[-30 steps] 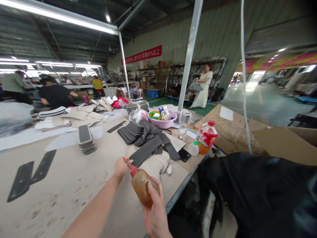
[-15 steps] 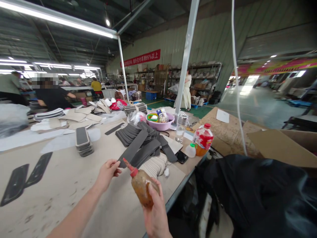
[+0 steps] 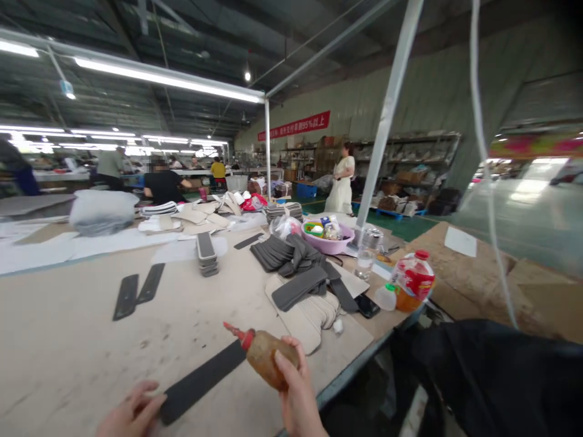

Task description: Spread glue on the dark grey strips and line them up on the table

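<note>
My right hand (image 3: 296, 385) is wrapped round a brownish squeeze bottle (image 3: 272, 359) with a red nozzle, tilted so that the tip points up and left. Under the nozzle, a long dark grey strip (image 3: 204, 381) lies on the table. Its near left end is at the fingertips of my left hand (image 3: 134, 411), which looks closed on the edge. Farther off, a pile of similar grey strips (image 3: 303, 285) rests partly on a fanned stack of beige pieces (image 3: 314, 318). Two dark strips (image 3: 126, 297) lie apart on the left.
A small stack of edged strips (image 3: 207, 255) stands mid-table. Beyond the pile are a purple basin (image 3: 328, 243), a clear cup (image 3: 364, 262), a phone (image 3: 367, 305) and a red-labelled jug (image 3: 413, 280). A metal post (image 3: 389, 115) rises at the table's right. People are in the background.
My left hand has drawn one grey strip from the pile toward me and down to the left, onto the table. The bottle stays in my right hand, and the view has turned left.
</note>
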A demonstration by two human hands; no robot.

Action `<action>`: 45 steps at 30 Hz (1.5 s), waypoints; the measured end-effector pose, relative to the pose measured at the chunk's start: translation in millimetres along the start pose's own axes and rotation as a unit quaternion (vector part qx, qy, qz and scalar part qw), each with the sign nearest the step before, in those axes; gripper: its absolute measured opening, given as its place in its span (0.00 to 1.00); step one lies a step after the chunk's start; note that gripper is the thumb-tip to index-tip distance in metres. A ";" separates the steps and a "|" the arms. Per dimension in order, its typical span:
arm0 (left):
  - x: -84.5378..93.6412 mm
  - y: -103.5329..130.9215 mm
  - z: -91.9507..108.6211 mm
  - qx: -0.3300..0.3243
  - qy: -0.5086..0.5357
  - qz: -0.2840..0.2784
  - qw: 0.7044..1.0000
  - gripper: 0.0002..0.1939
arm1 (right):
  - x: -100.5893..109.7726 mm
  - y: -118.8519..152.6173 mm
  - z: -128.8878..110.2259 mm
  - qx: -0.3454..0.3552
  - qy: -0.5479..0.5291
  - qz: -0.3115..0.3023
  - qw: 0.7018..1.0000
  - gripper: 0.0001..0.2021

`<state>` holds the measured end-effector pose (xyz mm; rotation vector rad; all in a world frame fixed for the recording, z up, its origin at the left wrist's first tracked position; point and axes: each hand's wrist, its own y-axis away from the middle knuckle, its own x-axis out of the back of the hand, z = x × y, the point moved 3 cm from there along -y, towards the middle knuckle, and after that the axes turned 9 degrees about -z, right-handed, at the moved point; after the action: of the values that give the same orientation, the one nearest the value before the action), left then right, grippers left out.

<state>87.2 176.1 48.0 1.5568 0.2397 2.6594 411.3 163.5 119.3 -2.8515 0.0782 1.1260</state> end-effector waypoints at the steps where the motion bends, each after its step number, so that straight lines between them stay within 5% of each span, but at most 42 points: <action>1: 7.4 14.1 5.8 0.005 0.018 0.063 0.998 0.25 | -0.7 3.4 1.8 -0.004 0.032 -0.007 0.999 0.23; 3: 15.4 36.2 20.8 -0.037 0.027 0.118 0.992 0.22 | -2.4 9.8 5.2 0.006 0.105 -0.013 0.994 0.22; 10: -7.8 59.0 32.3 -0.190 -0.032 0.122 0.974 0.17 | -19.0 29.1 21.7 0.089 0.369 -0.126 0.917 0.16; 25: -6.7 60.8 39.3 -0.277 -0.084 0.175 0.941 0.15 | -39.1 37.2 56.5 0.148 0.520 -0.252 0.803 0.16; 45: -1.7 51.2 36.9 -0.326 -0.122 0.220 0.911 0.16 | 15.0 -4.4 3.7 0.214 0.618 -0.063 0.754 0.13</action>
<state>121.9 129.3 72.4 1.7908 -1.0105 2.3554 420.0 167.9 106.6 -2.5279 0.1707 -0.8399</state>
